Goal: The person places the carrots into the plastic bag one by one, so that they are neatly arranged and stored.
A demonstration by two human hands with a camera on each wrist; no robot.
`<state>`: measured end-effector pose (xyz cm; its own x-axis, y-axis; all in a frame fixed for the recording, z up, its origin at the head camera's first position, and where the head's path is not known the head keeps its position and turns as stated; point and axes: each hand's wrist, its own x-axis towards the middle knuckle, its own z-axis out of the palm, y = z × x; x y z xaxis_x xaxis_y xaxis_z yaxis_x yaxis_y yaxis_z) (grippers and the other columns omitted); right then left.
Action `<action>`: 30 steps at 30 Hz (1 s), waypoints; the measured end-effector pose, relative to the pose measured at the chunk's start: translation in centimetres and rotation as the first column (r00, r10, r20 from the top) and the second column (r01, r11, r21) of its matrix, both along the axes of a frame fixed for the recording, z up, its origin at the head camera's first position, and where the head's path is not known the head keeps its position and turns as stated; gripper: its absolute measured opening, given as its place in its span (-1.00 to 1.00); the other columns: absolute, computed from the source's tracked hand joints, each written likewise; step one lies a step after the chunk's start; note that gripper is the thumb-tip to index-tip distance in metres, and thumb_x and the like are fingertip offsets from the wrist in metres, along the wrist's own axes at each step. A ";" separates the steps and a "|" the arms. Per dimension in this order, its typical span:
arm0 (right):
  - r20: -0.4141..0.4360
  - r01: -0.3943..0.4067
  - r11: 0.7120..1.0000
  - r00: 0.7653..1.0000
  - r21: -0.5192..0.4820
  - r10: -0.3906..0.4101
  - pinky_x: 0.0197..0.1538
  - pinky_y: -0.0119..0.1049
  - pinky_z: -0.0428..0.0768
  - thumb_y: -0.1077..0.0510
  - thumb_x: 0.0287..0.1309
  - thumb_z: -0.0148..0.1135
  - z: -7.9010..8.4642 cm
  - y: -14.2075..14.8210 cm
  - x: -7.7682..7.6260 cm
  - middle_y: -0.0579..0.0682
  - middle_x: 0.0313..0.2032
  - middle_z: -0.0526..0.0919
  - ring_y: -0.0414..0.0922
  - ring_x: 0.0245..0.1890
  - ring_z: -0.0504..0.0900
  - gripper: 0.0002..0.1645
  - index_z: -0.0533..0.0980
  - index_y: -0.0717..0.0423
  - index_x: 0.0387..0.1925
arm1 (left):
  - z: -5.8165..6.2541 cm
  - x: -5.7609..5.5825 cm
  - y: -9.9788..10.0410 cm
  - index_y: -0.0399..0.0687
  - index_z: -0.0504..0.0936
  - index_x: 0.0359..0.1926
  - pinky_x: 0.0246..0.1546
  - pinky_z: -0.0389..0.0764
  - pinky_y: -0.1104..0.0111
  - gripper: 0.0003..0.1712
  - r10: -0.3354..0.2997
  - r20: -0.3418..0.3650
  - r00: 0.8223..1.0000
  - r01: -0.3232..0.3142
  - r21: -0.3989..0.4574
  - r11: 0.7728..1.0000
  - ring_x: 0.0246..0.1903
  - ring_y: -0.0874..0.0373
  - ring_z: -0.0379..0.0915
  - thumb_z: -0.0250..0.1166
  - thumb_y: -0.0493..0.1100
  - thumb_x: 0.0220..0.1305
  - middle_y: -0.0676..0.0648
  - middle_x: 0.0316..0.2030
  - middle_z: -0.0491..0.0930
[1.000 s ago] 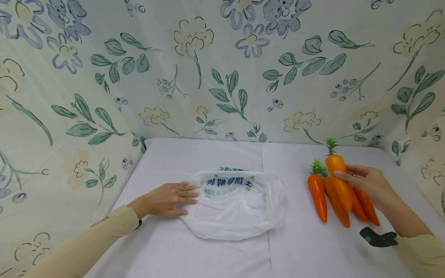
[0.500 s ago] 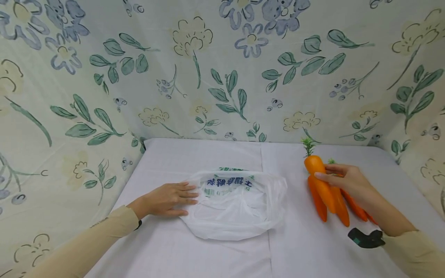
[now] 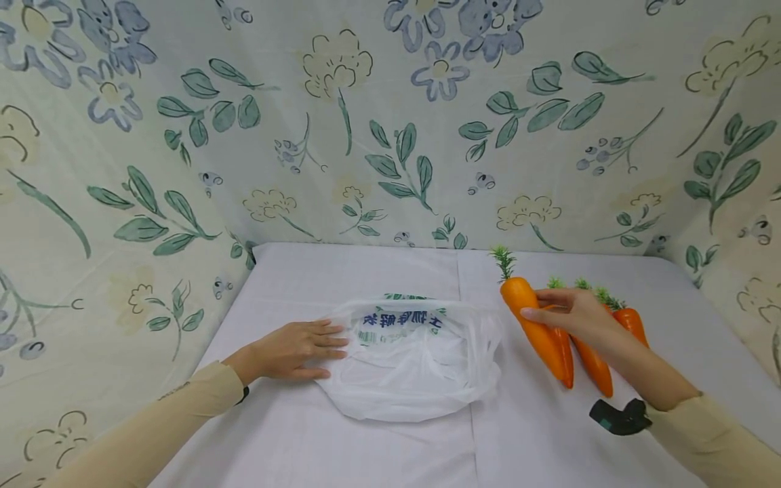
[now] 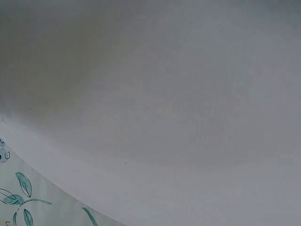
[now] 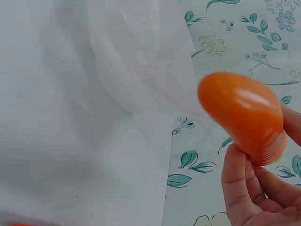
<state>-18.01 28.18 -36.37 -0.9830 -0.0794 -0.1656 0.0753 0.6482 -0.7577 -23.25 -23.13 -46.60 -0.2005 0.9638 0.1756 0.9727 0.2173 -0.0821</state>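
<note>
A white plastic bag [image 3: 403, 379] with green and blue print lies spread on the table, its mouth facing up. My left hand [image 3: 299, 349] rests at the bag's left edge with fingers straight. To the right of the bag, my right hand [image 3: 579, 315] pinches an orange carrot [image 3: 537, 332] with a green tuft, tilted, its top up and left. In the right wrist view the carrot [image 5: 244, 113] sits between thumb and fingers, with the bag [image 5: 141, 61] beyond it. The left wrist view shows no hand, only white cloth.
Several more carrots [image 3: 592, 366] lie under and behind the right hand, partly hidden by it. A white cloth [image 3: 342, 447] covers the table. Floral fabric [image 3: 378, 122] stands behind it and on both sides.
My right hand has carried the carrot leftward from above the other carrots toward the bag. The left hand and the bag have stayed in place.
</note>
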 end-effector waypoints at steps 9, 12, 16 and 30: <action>-0.016 -0.077 0.995 0.997 -0.058 0.076 0.07 0.11 0.57 -0.19 0.20 0.38 0.3 -2.8 -0.3 0.21 0.02 0.61 0.01 -0.13 0.70 -0.11 0.40 0.37 0.31 | -0.1 0.0 -0.1 -0.05 0.62 0.23 0.30 0.36 0.01 -0.47 0.021 -0.003 1.000 -0.021 -0.019 1.000 0.31 -0.06 0.37 0.24 0.13 0.40 -0.06 0.26 0.52; -0.016 -0.098 0.992 0.995 -0.079 0.097 0.07 0.10 0.58 -0.17 0.18 0.40 0.3 -3.8 -0.4 0.19 0.00 0.63 0.00 -0.14 0.71 -0.13 0.41 0.37 0.29 | -0.1 0.0 -0.1 -0.04 0.62 0.24 0.31 0.36 0.02 -0.47 0.027 -0.002 1.000 -0.027 -0.024 0.999 0.31 -0.05 0.37 0.23 0.14 0.40 -0.05 0.26 0.52; 0.004 -0.117 0.987 0.993 -0.114 0.118 0.13 0.18 0.54 -0.17 0.16 0.42 0.1 -5.0 -0.8 0.17 0.00 0.64 0.01 -0.11 0.72 -0.14 0.43 0.35 0.28 | -0.1 0.0 0.0 -0.03 0.61 0.25 0.33 0.33 0.03 -0.46 0.038 0.013 0.999 -0.038 -0.032 0.999 0.32 -0.05 0.36 0.21 0.15 0.41 -0.05 0.26 0.52; 0.038 -0.250 0.941 0.963 -0.228 0.265 0.00 -0.07 0.66 -0.03 0.15 0.46 -0.7 -9.1 -1.5 0.07 -0.13 0.66 -0.03 -0.21 0.72 -0.29 0.52 0.36 0.19 | 0.3 0.1 0.2 -0.01 0.62 0.25 0.34 0.32 0.05 -0.44 0.062 0.024 0.998 -0.061 -0.045 0.997 0.33 -0.04 0.35 0.22 0.19 0.39 -0.03 0.27 0.51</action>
